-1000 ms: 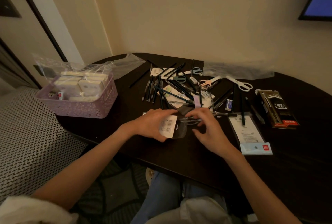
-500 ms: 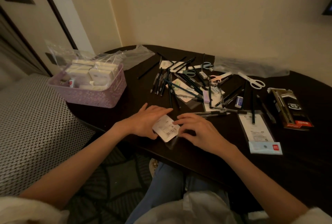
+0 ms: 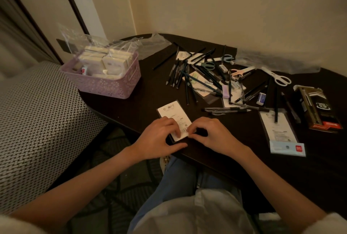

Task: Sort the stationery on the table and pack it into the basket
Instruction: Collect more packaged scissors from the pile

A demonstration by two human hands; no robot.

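Both hands, left [image 3: 159, 138] & right [image 3: 212, 136], now pinch the white packet [image 3: 172, 115] laid flat on counter [image 3: 150, 93]; prob. sealing it before basket [image 3: 105, 83].

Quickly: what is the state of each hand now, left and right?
Left hand: fingers rest on the white packet that lies on the table; a pinch cannot be told.
Right hand: fingertips pinch the packet's near corner.

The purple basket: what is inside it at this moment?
Inside the purple basket are pale rectangular boxes in a clear plastic bag, and a small white item with a red end. Whatever lies beneath the boxes is covered.
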